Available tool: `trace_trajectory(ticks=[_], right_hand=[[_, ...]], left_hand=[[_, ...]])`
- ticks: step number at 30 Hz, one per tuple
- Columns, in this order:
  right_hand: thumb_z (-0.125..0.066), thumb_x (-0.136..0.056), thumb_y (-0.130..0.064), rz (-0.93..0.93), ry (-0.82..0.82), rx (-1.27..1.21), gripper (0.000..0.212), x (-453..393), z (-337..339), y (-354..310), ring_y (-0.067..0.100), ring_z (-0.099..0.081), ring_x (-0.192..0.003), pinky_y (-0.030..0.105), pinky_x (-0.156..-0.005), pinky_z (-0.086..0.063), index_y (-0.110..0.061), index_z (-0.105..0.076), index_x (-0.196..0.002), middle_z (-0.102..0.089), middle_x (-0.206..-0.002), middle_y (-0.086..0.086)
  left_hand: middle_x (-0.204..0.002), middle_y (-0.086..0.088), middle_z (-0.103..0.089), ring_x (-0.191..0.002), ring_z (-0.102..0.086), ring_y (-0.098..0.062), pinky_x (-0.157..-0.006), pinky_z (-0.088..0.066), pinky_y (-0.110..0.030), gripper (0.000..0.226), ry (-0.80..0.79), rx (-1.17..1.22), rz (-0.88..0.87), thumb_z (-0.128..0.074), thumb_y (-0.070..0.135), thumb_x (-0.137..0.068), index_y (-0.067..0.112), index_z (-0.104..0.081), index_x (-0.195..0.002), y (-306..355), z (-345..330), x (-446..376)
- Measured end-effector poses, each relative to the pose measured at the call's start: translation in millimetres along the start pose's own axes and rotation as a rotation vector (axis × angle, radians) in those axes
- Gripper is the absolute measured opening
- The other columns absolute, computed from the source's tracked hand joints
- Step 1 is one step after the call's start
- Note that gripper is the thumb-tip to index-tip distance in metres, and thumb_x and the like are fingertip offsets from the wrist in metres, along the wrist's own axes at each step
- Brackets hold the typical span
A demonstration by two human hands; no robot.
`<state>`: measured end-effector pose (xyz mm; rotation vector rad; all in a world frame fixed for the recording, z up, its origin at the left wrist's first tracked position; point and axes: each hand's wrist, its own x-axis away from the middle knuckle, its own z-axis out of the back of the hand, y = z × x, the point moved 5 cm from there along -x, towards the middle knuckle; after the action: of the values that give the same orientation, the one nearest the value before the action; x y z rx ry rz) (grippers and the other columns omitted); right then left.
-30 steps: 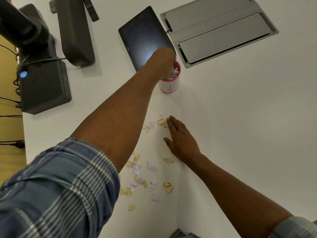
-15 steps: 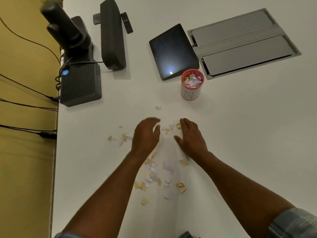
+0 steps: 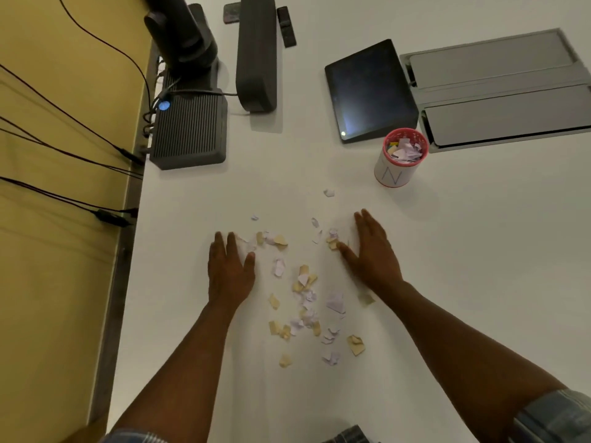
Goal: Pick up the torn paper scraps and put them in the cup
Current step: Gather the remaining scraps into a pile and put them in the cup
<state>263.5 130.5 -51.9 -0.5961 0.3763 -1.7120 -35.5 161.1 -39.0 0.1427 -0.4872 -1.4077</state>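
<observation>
Several torn paper scraps [image 3: 305,294], white and pale yellow, lie scattered on the white table [image 3: 479,251]. My left hand [image 3: 229,266] lies flat on the table at the left edge of the pile, fingers apart, touching scraps near its fingertips. My right hand [image 3: 372,251] lies flat at the right edge, thumb against a yellow scrap. Neither hand holds anything. The cup [image 3: 399,159], white with a red rim and a letter N, stands beyond my right hand, filled with scraps. One stray scrap [image 3: 328,192] lies between the pile and the cup.
A dark tablet [image 3: 369,91] lies just behind the cup, beside a grey recessed panel [image 3: 505,97]. A ribbed black box [image 3: 190,132], a camera and a dark bar-shaped device [image 3: 256,52] stand at the back left. Cables hang past the table's left edge.
My left hand came back from the cup, where it was a second ago, and now lies flat left of the pile. My right hand stayed beside the scraps.
</observation>
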Motion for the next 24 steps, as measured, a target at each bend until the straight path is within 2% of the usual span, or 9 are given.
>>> trace_trajectory(ticks=[4, 8, 11, 14, 17, 19, 21, 24], right_hand=[[-0.044, -0.088, -0.064, -0.017, -0.056, 0.072, 0.085, -20, 1, 4, 0.018, -0.013, -0.145, 0.035, -0.116, -0.017, -0.019, -0.011, -0.151, -0.012, -0.160, 0.001], [-0.040, -0.091, -0.062, 0.094, -0.129, 0.074, 0.079, -13, -9, -8, 0.017, -0.011, -0.146, 0.033, -0.117, -0.014, -0.021, -0.011, -0.152, -0.013, -0.159, 0.000], [-0.039, -0.093, -0.057, 0.216, -0.184, 0.099, 0.072, 7, -19, -22, 0.016, -0.014, -0.145, 0.033, -0.117, -0.017, -0.023, -0.013, -0.151, -0.017, -0.158, 0.000], [-0.036, -0.096, -0.050, 0.379, -0.220, 0.061, 0.059, 22, -22, -32, 0.016, -0.033, -0.138, 0.034, -0.111, -0.033, -0.023, -0.026, -0.148, -0.036, -0.151, 0.001], [-0.036, -0.097, -0.045, 0.403, -0.124, 0.007, 0.052, 11, -7, -27, 0.017, -0.042, -0.130, 0.037, -0.104, -0.043, -0.022, -0.034, -0.144, -0.046, -0.143, 0.003], [-0.038, -0.096, -0.049, 0.321, -0.042, -0.006, 0.056, -10, 3, -17, 0.017, -0.038, -0.133, 0.036, -0.107, -0.038, -0.024, -0.030, -0.146, -0.041, -0.147, 0.002], [-0.040, -0.093, -0.057, 0.220, -0.026, 0.017, 0.067, -35, 8, -6, 0.016, -0.030, -0.138, 0.033, -0.111, -0.029, -0.024, -0.022, -0.149, -0.031, -0.153, 0.001], [-0.040, -0.087, -0.067, 0.136, -0.073, 0.089, 0.085, -65, 5, 0, 0.017, -0.018, -0.144, 0.032, -0.115, -0.018, -0.019, -0.011, -0.151, -0.017, -0.159, 0.001]], left_hand=[[-0.159, -0.010, -0.006, -0.146, -0.005, -0.025, -0.120, -0.013, -0.040, 0.067, -0.079, 0.049, -0.053, -0.044, 0.040, -0.096, 0.012, -0.014, -0.149, 5, -3, -20], [-0.157, -0.012, -0.015, -0.145, -0.009, -0.027, -0.119, -0.014, -0.040, 0.064, -0.106, 0.048, -0.206, -0.048, 0.036, -0.095, 0.011, -0.022, -0.148, 37, -17, -13], [-0.157, -0.008, -0.017, -0.146, -0.009, -0.022, -0.119, -0.015, -0.038, 0.060, -0.134, 0.094, -0.314, -0.046, 0.036, -0.096, 0.015, -0.024, -0.148, 60, -35, 10], [-0.150, -0.005, -0.036, -0.141, -0.027, -0.015, -0.114, -0.031, -0.039, 0.047, -0.141, 0.187, -0.489, -0.046, 0.030, -0.096, 0.014, -0.040, -0.140, 74, -40, 37], [-0.135, -0.004, -0.055, -0.128, -0.046, -0.014, -0.104, -0.044, -0.039, 0.036, -0.022, 0.244, -0.610, -0.050, 0.026, -0.094, 0.013, -0.056, -0.127, 68, -24, 39], [-0.135, -0.005, -0.054, -0.128, -0.047, -0.015, -0.107, -0.041, -0.035, 0.037, 0.108, 0.260, -0.540, -0.051, 0.029, -0.094, 0.012, -0.057, -0.126, 54, -8, 20], [-0.144, -0.006, -0.045, -0.135, -0.038, -0.016, -0.111, -0.033, -0.031, 0.045, 0.170, 0.214, -0.421, -0.048, 0.036, -0.095, 0.012, -0.050, -0.133, 38, 3, -6], [-0.158, -0.004, -0.015, -0.146, -0.012, -0.018, -0.118, -0.015, -0.034, 0.069, 0.020, 0.067, -0.234, -0.042, 0.052, -0.093, 0.015, -0.022, -0.148, 17, -1, -40]])
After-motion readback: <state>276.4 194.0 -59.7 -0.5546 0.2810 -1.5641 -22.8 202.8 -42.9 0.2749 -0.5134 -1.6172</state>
